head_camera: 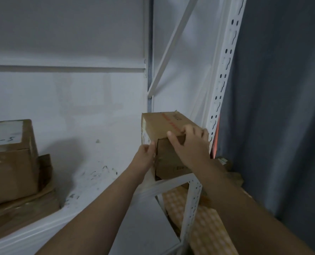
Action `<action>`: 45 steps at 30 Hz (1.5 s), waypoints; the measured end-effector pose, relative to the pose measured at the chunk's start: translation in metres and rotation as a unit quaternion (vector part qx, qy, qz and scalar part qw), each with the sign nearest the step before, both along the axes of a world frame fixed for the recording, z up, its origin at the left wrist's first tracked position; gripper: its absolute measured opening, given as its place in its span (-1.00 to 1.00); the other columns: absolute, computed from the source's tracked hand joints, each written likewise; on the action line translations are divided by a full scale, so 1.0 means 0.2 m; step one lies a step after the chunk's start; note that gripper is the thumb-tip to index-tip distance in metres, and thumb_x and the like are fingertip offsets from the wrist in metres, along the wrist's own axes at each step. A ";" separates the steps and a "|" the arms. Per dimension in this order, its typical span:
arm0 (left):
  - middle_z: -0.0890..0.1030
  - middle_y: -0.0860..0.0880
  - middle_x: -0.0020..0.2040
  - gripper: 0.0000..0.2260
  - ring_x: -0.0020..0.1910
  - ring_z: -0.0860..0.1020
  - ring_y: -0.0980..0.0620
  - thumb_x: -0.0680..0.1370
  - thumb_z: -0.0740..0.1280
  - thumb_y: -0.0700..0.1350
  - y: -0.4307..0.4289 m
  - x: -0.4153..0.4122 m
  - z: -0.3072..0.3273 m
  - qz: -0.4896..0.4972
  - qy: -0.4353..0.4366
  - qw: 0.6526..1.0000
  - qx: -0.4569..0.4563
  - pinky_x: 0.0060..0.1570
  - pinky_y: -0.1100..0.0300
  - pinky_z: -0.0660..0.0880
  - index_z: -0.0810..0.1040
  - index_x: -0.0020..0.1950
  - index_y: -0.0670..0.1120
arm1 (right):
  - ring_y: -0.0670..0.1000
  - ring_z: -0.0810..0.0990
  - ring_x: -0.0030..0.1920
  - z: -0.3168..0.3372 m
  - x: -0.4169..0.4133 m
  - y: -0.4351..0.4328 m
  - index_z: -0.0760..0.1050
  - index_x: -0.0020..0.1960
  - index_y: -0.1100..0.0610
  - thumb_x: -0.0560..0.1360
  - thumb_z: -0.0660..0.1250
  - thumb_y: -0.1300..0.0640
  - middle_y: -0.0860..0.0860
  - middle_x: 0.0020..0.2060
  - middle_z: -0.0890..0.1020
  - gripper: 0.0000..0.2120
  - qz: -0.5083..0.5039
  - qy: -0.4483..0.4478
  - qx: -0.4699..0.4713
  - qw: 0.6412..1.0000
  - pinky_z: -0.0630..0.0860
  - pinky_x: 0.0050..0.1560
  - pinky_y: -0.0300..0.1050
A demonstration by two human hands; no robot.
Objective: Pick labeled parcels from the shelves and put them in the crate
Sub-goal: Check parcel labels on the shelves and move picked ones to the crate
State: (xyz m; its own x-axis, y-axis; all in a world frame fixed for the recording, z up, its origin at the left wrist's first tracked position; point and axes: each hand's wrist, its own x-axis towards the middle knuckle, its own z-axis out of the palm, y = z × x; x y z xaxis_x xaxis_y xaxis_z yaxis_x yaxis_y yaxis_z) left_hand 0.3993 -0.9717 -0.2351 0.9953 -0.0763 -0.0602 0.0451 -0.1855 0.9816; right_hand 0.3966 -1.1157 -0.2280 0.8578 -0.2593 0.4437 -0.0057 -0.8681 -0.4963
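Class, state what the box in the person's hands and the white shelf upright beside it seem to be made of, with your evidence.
The box: probably cardboard, matt brown, judging by its folded flap edges and red-printed tape. The shelf upright: likely metal painted white, slightly glossy; it looks thin, rigid and punched with rows of slots.

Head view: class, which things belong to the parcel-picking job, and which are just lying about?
Job: parcel, held by left hand and right hand; labelled box; shelf.
Lying about: flattened cardboard; yellow packet; grey curtain.
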 end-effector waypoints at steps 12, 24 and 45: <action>0.46 0.03 0.20 -0.48 0.10 0.49 -0.02 0.57 0.00 0.30 -0.01 -0.01 -0.09 -0.025 0.042 0.990 -0.131 0.12 -0.06 0.52 0.20 0.47 0.12 | 0.25 0.20 0.38 -0.01 -0.03 0.08 0.37 0.03 0.00 0.25 0.19 -0.54 -0.06 0.12 0.51 -0.33 0.021 -0.037 0.021 0.999 0.30 0.31 0.27; 0.35 0.08 0.16 -0.49 -0.22 0.34 0.34 0.59 0.14 0.20 -0.02 -0.08 0.02 -0.039 -0.024 0.995 -0.093 -0.34 0.37 0.34 0.14 0.49 0.11 | 0.10 0.33 0.29 0.02 -0.07 -0.11 0.41 0.30 -0.09 0.52 0.21 -0.23 0.05 0.28 0.34 -0.58 -0.036 -0.008 0.055 0.998 0.31 0.19 0.00; 0.43 0.03 0.31 -0.19 0.27 0.45 0.02 0.22 0.52 0.26 0.43 -0.07 -0.15 0.157 -0.214 0.964 -0.028 0.19 -0.08 0.49 0.28 0.37 0.10 | -0.20 0.38 0.35 -0.02 -0.08 0.20 0.18 0.51 -0.15 0.53 0.24 -0.21 -0.20 0.41 0.36 -0.41 0.333 0.017 0.332 0.882 0.36 0.35 -0.14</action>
State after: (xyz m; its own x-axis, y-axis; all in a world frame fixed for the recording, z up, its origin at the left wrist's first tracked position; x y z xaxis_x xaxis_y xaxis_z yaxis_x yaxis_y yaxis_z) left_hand 0.3852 -0.8864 -0.2654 0.9023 0.2424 0.3565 -0.3209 -0.1746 0.9309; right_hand 0.3807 -1.0767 -0.2321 0.9277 0.1145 0.3554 0.3720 -0.2018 -0.9060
